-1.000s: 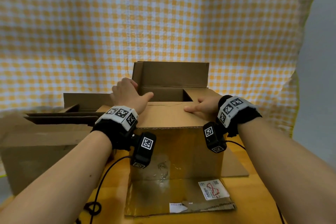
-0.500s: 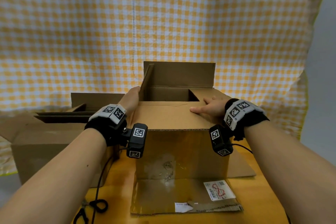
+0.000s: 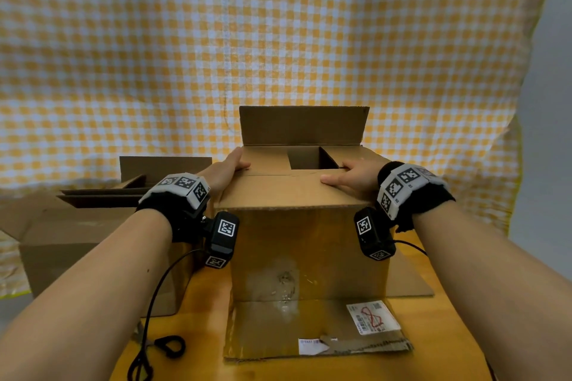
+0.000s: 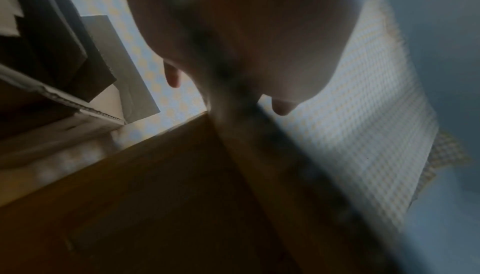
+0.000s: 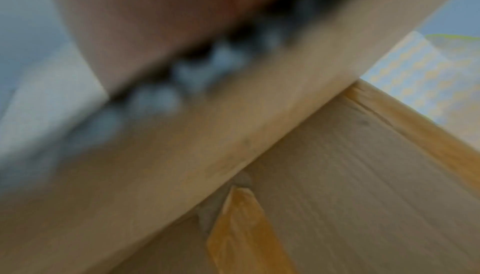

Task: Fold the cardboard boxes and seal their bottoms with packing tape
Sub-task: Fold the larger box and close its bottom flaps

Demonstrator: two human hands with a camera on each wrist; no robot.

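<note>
A brown cardboard box (image 3: pixel 306 244) stands on the wooden table (image 3: pixel 448 334) in the head view. Its near top flap (image 3: pixel 294 192) lies flat and its far flap (image 3: pixel 303 125) stands upright. The side flaps are down, with a dark gap (image 3: pixel 309 158) between them. My left hand (image 3: pixel 226 168) presses on the left side flap at the box's corner, thumb on top. My right hand (image 3: pixel 349 178) lies flat on the right side, fingers straight. The left wrist view shows my left hand (image 4: pixel 233 42) over a cardboard edge (image 4: pixel 155 196). The right wrist view is blurred, with my right hand (image 5: pixel 155 21) against cardboard (image 5: pixel 337 175).
A second open cardboard box (image 3: pixel 93 241) stands close on the left. The lower flaps of the centre box are splayed on the table, the near one (image 3: pixel 294 331) bearing a shipping label (image 3: pixel 373 317). Black cable and a looped handle (image 3: pixel 167 346) lie at bottom left. Checked cloth (image 3: pixel 278 40) hangs behind.
The left side flap, upright and then tilted, now lies down under my left hand, which came up from the box's side. My right hand stayed on the right side.
</note>
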